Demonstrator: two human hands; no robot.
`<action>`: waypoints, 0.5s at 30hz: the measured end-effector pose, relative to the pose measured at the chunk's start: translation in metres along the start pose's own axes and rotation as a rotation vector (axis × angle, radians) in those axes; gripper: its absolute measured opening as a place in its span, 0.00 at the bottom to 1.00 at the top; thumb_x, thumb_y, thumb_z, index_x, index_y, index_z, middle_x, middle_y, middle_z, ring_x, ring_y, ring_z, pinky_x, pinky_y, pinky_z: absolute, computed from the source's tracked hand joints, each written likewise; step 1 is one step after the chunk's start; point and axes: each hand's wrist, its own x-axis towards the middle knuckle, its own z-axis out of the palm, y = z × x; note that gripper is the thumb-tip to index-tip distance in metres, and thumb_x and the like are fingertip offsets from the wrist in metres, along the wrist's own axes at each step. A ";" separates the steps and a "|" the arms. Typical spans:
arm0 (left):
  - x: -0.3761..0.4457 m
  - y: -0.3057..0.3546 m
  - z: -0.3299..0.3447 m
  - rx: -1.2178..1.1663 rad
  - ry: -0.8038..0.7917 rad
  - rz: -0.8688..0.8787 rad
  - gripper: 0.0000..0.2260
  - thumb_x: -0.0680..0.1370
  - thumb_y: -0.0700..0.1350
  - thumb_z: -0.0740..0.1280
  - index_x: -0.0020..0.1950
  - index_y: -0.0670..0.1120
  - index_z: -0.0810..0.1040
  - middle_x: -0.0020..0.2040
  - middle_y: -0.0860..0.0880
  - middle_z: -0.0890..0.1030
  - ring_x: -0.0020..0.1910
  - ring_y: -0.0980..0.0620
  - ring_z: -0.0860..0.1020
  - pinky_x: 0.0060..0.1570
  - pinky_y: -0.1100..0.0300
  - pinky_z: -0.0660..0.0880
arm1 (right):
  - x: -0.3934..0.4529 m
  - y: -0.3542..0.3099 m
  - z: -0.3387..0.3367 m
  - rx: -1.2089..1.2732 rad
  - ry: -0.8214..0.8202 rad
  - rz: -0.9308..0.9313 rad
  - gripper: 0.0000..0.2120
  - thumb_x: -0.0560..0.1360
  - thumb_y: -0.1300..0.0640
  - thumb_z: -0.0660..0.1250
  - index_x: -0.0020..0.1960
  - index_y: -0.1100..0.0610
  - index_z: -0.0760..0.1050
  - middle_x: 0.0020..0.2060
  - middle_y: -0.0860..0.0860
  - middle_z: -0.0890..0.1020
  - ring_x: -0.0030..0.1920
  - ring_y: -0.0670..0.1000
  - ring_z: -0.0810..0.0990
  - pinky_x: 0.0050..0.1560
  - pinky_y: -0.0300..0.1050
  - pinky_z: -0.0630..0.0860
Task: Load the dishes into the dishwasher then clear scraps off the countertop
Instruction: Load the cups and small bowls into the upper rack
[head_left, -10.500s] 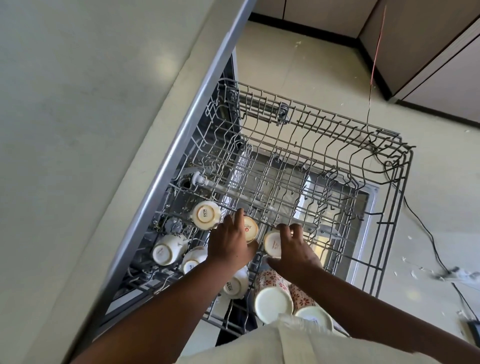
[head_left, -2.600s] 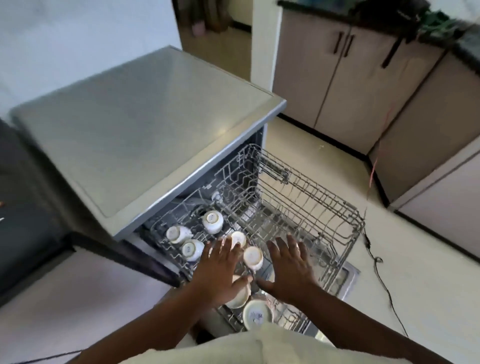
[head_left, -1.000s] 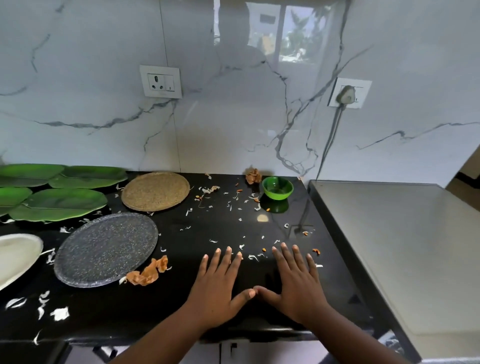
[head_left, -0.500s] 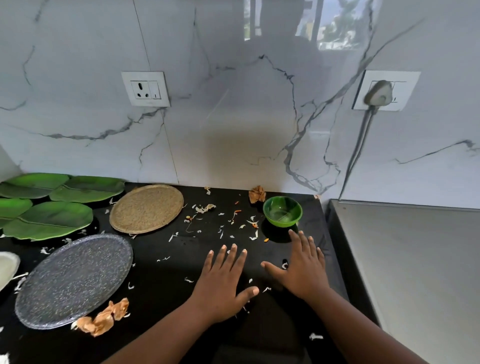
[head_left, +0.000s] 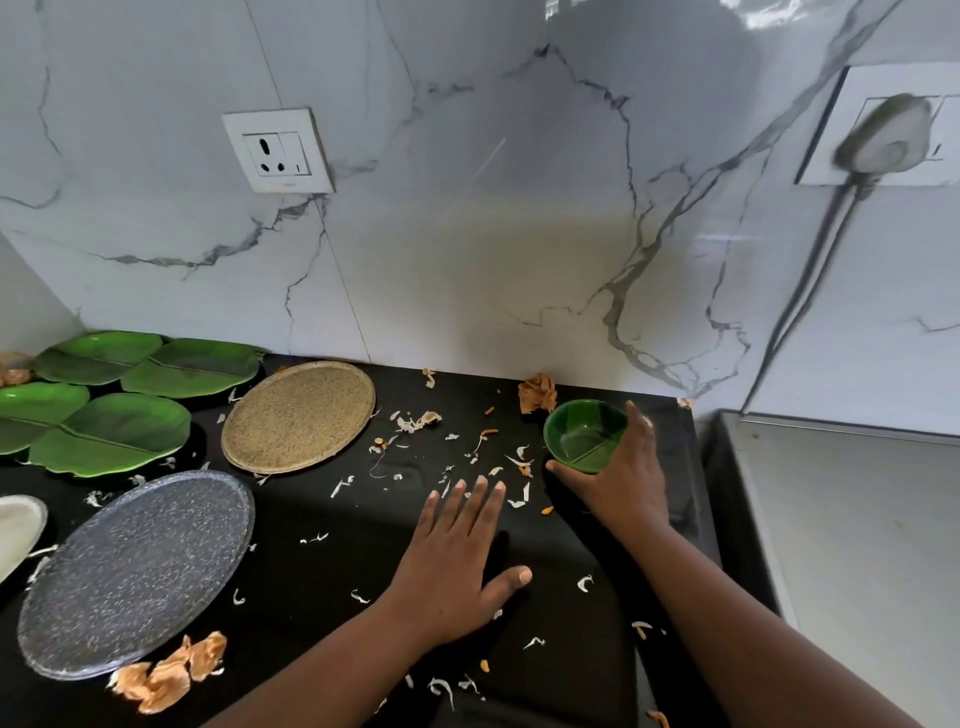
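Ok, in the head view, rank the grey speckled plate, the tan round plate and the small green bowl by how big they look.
1. Grey speckled plate, though it lies nearer the camera.
2. Tan round plate.
3. Small green bowl.

Soft daylight, wide-angle view
Window glare on the glossy marble wall (head_left: 519, 208); plug (head_left: 883, 137) at right motion-blurred; edges bend outward.

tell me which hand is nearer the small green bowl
Right. The right hand grips the green bowl by its rim; the left hand lies flat on the countertop, apart from it.
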 end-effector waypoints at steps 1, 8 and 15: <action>0.004 0.000 -0.001 0.001 0.003 0.003 0.39 0.76 0.70 0.46 0.77 0.51 0.33 0.79 0.50 0.38 0.76 0.51 0.34 0.75 0.49 0.35 | 0.002 0.001 0.001 0.006 0.014 -0.015 0.57 0.60 0.34 0.76 0.77 0.52 0.47 0.74 0.55 0.59 0.74 0.55 0.60 0.72 0.56 0.63; 0.016 -0.002 0.003 -0.040 0.056 -0.017 0.39 0.76 0.70 0.48 0.78 0.51 0.36 0.79 0.51 0.40 0.77 0.52 0.36 0.73 0.52 0.33 | 0.005 0.003 0.001 0.116 -0.018 -0.053 0.52 0.61 0.40 0.78 0.74 0.48 0.51 0.71 0.52 0.59 0.69 0.55 0.66 0.65 0.54 0.68; 0.007 0.002 -0.011 -0.143 0.097 -0.034 0.43 0.70 0.73 0.40 0.79 0.51 0.38 0.79 0.52 0.42 0.76 0.54 0.36 0.74 0.52 0.35 | -0.032 -0.012 -0.029 0.401 -0.209 -0.124 0.53 0.57 0.45 0.82 0.72 0.44 0.53 0.65 0.46 0.68 0.62 0.44 0.71 0.63 0.42 0.70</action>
